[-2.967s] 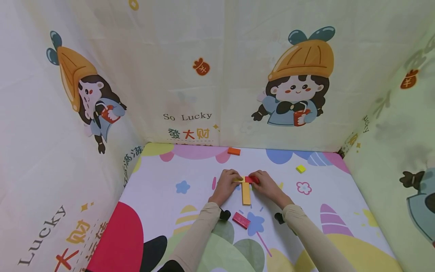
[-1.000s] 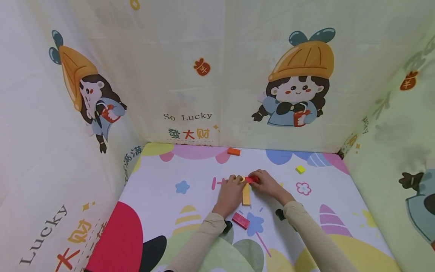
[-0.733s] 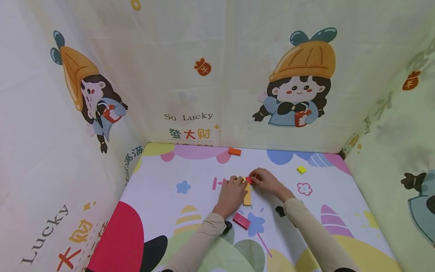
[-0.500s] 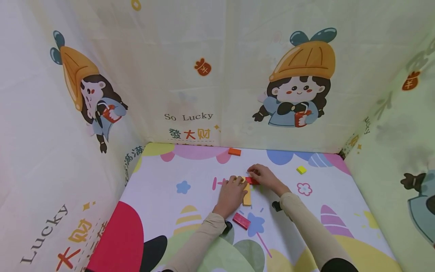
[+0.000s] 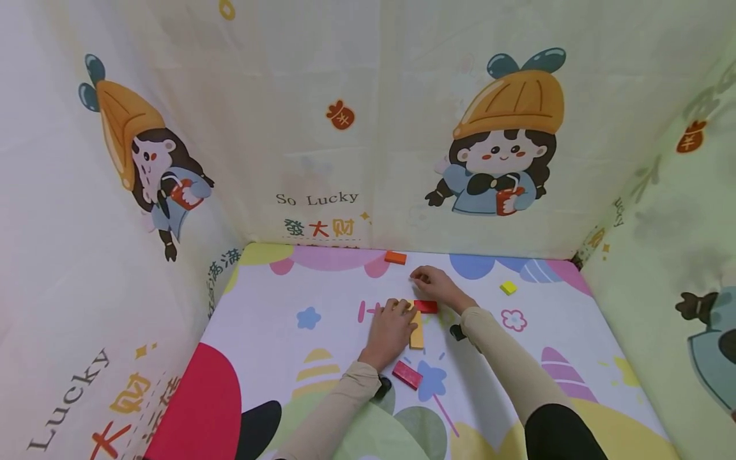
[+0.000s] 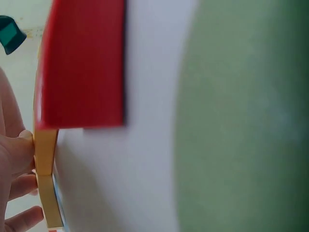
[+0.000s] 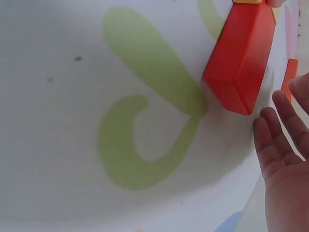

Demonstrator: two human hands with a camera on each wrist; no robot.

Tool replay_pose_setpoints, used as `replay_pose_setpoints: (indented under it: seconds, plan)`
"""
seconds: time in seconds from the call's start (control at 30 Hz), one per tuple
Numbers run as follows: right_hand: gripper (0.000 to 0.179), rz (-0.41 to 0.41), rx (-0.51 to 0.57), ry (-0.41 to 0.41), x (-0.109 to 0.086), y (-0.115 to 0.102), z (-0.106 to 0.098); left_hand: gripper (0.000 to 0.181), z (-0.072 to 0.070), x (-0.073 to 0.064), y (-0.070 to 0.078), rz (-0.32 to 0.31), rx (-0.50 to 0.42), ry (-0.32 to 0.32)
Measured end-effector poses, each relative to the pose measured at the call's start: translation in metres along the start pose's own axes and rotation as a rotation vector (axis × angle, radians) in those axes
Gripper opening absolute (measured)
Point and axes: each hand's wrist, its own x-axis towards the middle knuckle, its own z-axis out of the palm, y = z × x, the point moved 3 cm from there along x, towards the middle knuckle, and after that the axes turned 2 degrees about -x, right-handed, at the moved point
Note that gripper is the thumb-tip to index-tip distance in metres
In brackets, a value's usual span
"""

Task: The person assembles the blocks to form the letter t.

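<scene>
My left hand (image 5: 390, 333) rests over the yellow blocks in the middle of the cloth. In the left wrist view its thumb and fingertips touch the upper sides of a long yellow block (image 6: 46, 152) and another yellow block (image 6: 49, 200) at its end. A red block (image 5: 426, 307) lies crosswise to the right of that far end, close against the yellow pieces. Beyond the red block, my right hand (image 5: 439, 287) hovers with nothing in it; the right wrist view has its fingers loosely extended beside the red block (image 7: 246, 60).
A loose red block (image 5: 407, 375) lies nearer me, beside the left wrist. An orange block (image 5: 395, 257) is at the back edge and a small yellow block (image 5: 508, 288) at the back right. Printed cloth walls (image 5: 368, 160) enclose the patterned surface.
My right hand has let go of the red block and moved up and left past it. Earlier, my left hand shifted from the small yellow block's side to lie over the yellow blocks.
</scene>
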Motion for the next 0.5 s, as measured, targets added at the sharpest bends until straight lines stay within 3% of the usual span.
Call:
replay_pose_setpoints:
  seconds: [0.2, 0.5]
  plan:
    - [0.031, -0.012, 0.006, 0.039, 0.011, -0.002, -0.004, 0.048, 0.000, 0.000, 0.001, -0.007, -0.035, -0.021]
    - [0.043, -0.027, -0.030, 0.050, 0.030, -0.007, -0.008, 0.047, 0.003, 0.000, -0.001, -0.001, -0.029, 0.003]
